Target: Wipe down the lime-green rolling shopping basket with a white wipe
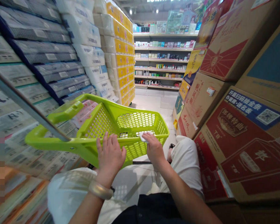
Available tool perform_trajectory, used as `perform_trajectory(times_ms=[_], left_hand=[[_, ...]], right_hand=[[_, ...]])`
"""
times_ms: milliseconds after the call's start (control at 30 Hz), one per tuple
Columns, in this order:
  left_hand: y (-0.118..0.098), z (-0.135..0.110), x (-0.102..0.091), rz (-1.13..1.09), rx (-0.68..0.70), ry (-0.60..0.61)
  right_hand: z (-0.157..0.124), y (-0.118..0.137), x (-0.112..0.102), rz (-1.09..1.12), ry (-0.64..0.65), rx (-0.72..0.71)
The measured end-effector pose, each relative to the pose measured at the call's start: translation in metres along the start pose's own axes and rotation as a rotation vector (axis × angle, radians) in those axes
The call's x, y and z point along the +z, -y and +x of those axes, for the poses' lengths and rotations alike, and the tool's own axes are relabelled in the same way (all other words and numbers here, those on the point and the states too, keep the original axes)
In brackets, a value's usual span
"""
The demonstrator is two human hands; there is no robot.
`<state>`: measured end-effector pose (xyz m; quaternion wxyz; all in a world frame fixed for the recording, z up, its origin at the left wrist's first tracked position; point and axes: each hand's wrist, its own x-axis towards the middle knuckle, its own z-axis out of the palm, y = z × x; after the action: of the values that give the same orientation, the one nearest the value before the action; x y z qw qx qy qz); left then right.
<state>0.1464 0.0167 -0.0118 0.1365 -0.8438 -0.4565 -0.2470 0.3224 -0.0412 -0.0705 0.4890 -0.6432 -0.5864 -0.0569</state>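
A lime-green plastic shopping basket (140, 119) with a long handle (63, 113) is tilted in front of me, over my knees. My left hand (110, 154) grips the basket's near rim, fingers curled over the edge, a pale bangle on the wrist. My right hand (154, 147) rests on the rim to the right and presses a small white cloth (143, 137) against it. My legs in white trousers show below the basket.
Stacked tissue packs (81, 34) and yellow packs (121, 46) wall the left side. Red and brown cartons (238, 124) pile up on the right. A tiled aisle (154, 102) runs ahead to shelves of small goods (161, 59).
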Motion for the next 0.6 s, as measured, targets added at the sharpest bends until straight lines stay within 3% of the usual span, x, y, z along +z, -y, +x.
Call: perform_trajectory(times_ms=[133, 333, 500, 600], left_hand=[[-0.015, -0.007, 0.012, -0.068, 0.099, 0.034], [-0.032, -0.015, 0.028, -0.122, 0.200, 0.096], [-0.026, -0.017, 0.030, -0.146, 0.233, 0.121], [-0.026, -0.017, 0.030, -0.159, 0.226, 0.127]], right_hand=[[-0.004, -0.004, -0.009, -0.055, -0.060, 0.088], [-0.007, 0.011, 0.005, 0.045, 0.098, -0.100], [-0.014, -0.010, -0.008, -0.011, -0.024, 0.027], [-0.014, -0.008, -0.006, -0.041, -0.060, 0.074]])
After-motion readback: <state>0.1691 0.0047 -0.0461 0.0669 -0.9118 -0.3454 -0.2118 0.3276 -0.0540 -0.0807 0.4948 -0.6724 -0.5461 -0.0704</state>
